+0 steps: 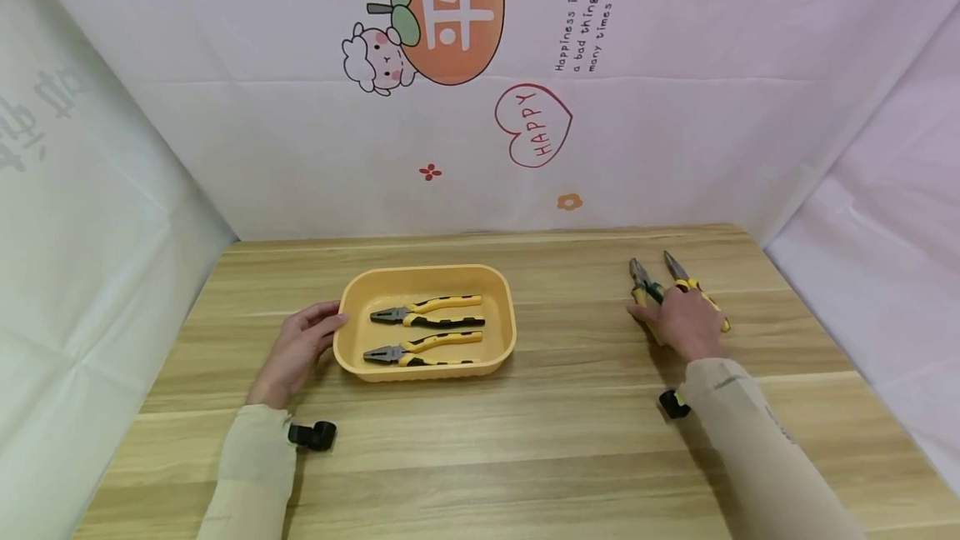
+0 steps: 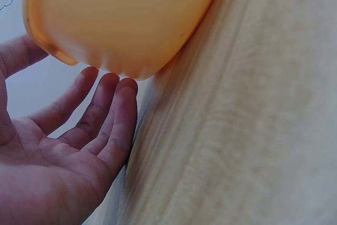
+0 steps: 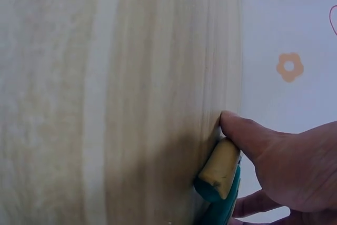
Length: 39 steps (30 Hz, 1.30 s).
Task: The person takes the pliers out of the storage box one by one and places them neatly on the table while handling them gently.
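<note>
Four pairs of pliers (image 1: 407,315) show, two in one tray (image 1: 420,374) and two outside it; one surface (image 1: 525,465), two printed flowers (image 1: 431,172), one heart (image 1: 533,125), one sheep (image 1: 382,61), one fruit (image 1: 452,23).

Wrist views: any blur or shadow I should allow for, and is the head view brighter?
Left wrist: dim, table grain smeared, fingers sharper. Right wrist: dim too, a soft-edged shadow on the wood beside the pliers. Head: brighter, tray edges clear, a shadow along the right sleeve.
</note>
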Available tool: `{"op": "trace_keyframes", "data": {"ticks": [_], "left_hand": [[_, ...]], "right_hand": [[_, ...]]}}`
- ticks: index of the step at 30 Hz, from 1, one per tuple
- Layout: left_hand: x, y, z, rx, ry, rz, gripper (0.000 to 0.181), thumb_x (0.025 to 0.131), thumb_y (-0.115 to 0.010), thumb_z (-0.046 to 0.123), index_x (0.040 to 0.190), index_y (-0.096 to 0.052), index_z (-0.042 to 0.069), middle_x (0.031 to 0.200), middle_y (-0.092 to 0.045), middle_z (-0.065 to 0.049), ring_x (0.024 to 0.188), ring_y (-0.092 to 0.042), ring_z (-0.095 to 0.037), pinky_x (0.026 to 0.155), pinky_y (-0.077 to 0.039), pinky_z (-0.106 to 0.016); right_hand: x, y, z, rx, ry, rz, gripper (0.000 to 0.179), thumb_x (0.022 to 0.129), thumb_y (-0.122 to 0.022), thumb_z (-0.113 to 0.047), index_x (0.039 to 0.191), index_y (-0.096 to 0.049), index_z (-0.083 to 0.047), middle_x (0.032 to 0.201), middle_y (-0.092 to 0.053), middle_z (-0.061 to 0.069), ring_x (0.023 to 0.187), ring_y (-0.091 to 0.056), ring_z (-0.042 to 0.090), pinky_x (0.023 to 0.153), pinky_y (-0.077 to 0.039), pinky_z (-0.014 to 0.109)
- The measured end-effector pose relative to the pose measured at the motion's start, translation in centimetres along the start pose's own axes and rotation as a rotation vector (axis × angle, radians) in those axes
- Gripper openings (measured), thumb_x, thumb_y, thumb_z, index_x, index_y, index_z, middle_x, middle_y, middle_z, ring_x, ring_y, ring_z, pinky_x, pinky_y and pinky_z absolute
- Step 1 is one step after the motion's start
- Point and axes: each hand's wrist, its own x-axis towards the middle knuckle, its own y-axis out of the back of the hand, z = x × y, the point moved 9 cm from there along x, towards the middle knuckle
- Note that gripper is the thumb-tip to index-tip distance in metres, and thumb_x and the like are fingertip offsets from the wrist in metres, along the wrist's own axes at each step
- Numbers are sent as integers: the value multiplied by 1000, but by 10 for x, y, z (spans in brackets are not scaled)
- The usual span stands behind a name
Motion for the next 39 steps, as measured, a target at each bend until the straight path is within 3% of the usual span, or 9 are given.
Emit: {"op": "trace_keyframes", "data": {"ticks": [10,16,28,36,39], "left_hand": [[1,0,-1,2,-2,0,53,104,-61,18,144,-44,-12,134,-54,-20,103,-64,-7,89,-55,-20],[1,1,-1,7,-5,2,52,104,-61,18,144,-44,-12,136,-52,-22,103,-64,-6,89,-55,-20],[1,0,-2,-1,-16,0,51,104,-61,17,143,-45,-13,136,-52,-23,103,-65,-8,88,-55,-21],[1,0,-3,4,-8,4,53,104,-61,17,144,-44,-13,130,-57,-13,104,-65,-8,88,-56,-21],[2,0,-3,8,-11,4,53,104,-61,17,144,-44,-13,132,-56,-16,104,-65,-8,89,-55,-21]], "right_hand": [[-5,1,-1,8,23,86,69,95,-57,-66,71,-54,-2,75,-51,24,58,-48,30,44,-39,39],[-7,-1,-1,20,35,122,68,96,-57,-64,70,-51,-2,82,-50,28,62,-51,34,46,-40,42],[-7,-4,1,32,3,93,70,95,-57,-66,77,-52,1,102,-47,41,68,-52,41,52,-43,48],[-9,2,-2,52,-8,84,70,92,-63,-63,85,-54,6,110,-45,44,75,-55,47,52,-45,49],[-10,4,-3,57,-19,88,69,91,-66,-63,84,-54,4,109,-45,42,81,-56,51,52,-45,50]]}}
